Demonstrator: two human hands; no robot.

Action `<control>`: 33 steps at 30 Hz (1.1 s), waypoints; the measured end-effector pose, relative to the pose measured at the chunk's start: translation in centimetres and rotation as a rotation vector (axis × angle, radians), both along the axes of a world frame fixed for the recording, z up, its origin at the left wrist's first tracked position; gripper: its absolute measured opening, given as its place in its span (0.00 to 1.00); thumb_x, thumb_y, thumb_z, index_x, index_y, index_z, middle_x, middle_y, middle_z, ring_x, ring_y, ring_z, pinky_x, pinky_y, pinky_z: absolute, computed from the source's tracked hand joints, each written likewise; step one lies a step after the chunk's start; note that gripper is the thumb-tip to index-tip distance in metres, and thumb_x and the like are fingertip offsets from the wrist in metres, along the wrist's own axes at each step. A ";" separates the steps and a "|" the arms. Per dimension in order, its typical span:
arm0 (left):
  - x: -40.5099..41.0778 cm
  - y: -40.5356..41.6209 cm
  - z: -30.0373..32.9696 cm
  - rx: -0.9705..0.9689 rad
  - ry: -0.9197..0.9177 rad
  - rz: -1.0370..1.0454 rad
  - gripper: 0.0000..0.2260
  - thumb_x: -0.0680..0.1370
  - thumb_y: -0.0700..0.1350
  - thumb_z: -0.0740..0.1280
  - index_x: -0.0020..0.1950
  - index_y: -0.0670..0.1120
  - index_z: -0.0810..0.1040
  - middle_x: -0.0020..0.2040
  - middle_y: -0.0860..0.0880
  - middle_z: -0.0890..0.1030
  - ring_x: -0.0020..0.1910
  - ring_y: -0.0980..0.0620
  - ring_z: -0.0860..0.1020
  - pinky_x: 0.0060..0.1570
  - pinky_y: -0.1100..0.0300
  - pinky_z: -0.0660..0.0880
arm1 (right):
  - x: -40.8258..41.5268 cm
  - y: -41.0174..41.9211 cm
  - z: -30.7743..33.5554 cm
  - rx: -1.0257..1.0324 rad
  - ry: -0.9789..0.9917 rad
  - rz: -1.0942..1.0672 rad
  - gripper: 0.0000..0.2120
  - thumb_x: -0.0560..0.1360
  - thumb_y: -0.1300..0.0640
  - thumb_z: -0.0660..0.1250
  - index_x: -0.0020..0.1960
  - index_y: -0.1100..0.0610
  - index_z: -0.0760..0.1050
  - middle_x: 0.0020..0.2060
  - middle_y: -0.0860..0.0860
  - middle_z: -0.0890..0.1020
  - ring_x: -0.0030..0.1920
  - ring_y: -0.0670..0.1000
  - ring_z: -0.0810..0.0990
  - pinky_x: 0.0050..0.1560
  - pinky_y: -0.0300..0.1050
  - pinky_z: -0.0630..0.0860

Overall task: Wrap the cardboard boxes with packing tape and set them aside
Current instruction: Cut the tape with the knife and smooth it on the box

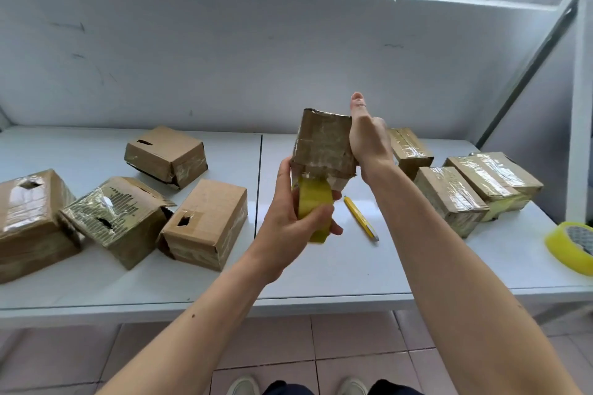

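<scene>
Box [324, 146]: held above white surface [321, 266], right hand [369, 141] flat against it.
Left hand [288, 221]: fingers gripping tape [316, 207] under box.
Wall [224, 58]: white, behind surface.
Floor [272, 349]: tiled.

The one camera sits on my head, looking forward and down. It takes in the white table [321, 266] close below me, the wall behind and my shoes [244, 386].

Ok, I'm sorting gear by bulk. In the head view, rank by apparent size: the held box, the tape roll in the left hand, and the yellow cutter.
1. Held box
2. Tape roll
3. Cutter
The roll is partly hidden by fingers, so its margin is unsure.
</scene>
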State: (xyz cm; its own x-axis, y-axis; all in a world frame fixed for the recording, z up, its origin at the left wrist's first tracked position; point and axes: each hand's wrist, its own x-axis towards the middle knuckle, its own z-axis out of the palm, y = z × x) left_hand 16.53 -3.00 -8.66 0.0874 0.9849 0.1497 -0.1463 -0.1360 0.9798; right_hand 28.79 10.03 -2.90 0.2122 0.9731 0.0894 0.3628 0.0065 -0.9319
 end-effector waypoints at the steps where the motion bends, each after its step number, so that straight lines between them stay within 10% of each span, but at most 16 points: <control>1: 0.2 -0.3 0.3 0.012 -0.012 0.008 0.29 0.81 0.35 0.66 0.68 0.65 0.59 0.53 0.46 0.84 0.38 0.45 0.84 0.46 0.51 0.81 | 0.2 -0.1 0.5 -0.050 -0.019 0.029 0.28 0.81 0.35 0.50 0.40 0.55 0.73 0.37 0.50 0.76 0.43 0.53 0.75 0.48 0.47 0.71; 4: 0.6 -1.2 1.5 -0.052 -0.113 0.068 0.29 0.80 0.37 0.68 0.74 0.54 0.59 0.56 0.39 0.81 0.35 0.46 0.83 0.40 0.54 0.81 | 0.2 -0.7 2.3 -0.127 -0.185 0.067 0.29 0.81 0.35 0.50 0.58 0.58 0.76 0.57 0.55 0.79 0.57 0.58 0.76 0.62 0.52 0.73; 8: 1.4 -0.8 3.3 -0.150 -0.219 0.123 0.26 0.79 0.40 0.70 0.72 0.49 0.61 0.56 0.38 0.83 0.34 0.45 0.83 0.39 0.51 0.81 | -0.8 -1.7 4.8 0.257 -0.694 0.002 0.24 0.84 0.42 0.51 0.52 0.59 0.78 0.53 0.58 0.82 0.56 0.61 0.79 0.46 0.45 0.65; 14: 1.8 1.1 4.7 -0.137 -0.171 0.093 0.24 0.79 0.43 0.71 0.70 0.46 0.63 0.50 0.44 0.84 0.34 0.51 0.84 0.37 0.55 0.82 | -1.5 -1.4 3.7 0.030 -0.824 0.377 0.29 0.81 0.34 0.41 0.77 0.44 0.61 0.76 0.48 0.62 0.78 0.51 0.54 0.72 0.57 0.58; 20: 3.0 3.0 2.4 -0.199 -0.206 0.162 0.28 0.80 0.42 0.70 0.71 0.50 0.55 0.40 0.48 0.85 0.29 0.49 0.81 0.41 0.51 0.81 | -0.5 1.9 2.9 -0.077 -0.844 0.375 0.33 0.80 0.32 0.38 0.80 0.45 0.54 0.80 0.49 0.54 0.80 0.53 0.46 0.78 0.59 0.48; 26: 3.7 4.2 2.0 -0.205 -0.152 0.121 0.13 0.81 0.42 0.68 0.57 0.53 0.66 0.50 0.35 0.83 0.31 0.44 0.80 0.37 0.51 0.79 | 0.7 2.1 3.0 -0.077 -0.791 0.340 0.31 0.81 0.34 0.40 0.80 0.45 0.54 0.79 0.49 0.55 0.79 0.54 0.48 0.77 0.59 0.49; 29: 3.8 4.7 2.3 -0.203 -0.161 0.116 0.11 0.81 0.43 0.68 0.57 0.51 0.68 0.49 0.35 0.83 0.30 0.45 0.80 0.37 0.51 0.79 | 1.7 2.5 3.1 0.052 -0.360 0.418 0.27 0.84 0.40 0.47 0.79 0.51 0.59 0.77 0.51 0.62 0.78 0.53 0.57 0.77 0.52 0.54; 33: 3.4 5.6 2.2 -0.208 -0.171 0.146 0.12 0.80 0.42 0.69 0.59 0.47 0.68 0.49 0.35 0.82 0.27 0.47 0.80 0.32 0.54 0.79 | 5.5 1.4 -0.7 0.224 -0.045 0.137 0.14 0.83 0.50 0.59 0.55 0.58 0.79 0.45 0.50 0.79 0.45 0.46 0.76 0.47 0.43 0.73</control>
State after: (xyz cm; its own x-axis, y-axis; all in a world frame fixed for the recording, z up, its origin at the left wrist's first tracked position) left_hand 19.94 2.62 -6.43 -0.0664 0.9962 -0.0565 -0.3054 0.0336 0.9516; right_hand 34.30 11.39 -3.63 0.0704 0.9473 0.3126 0.3857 0.2632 -0.8843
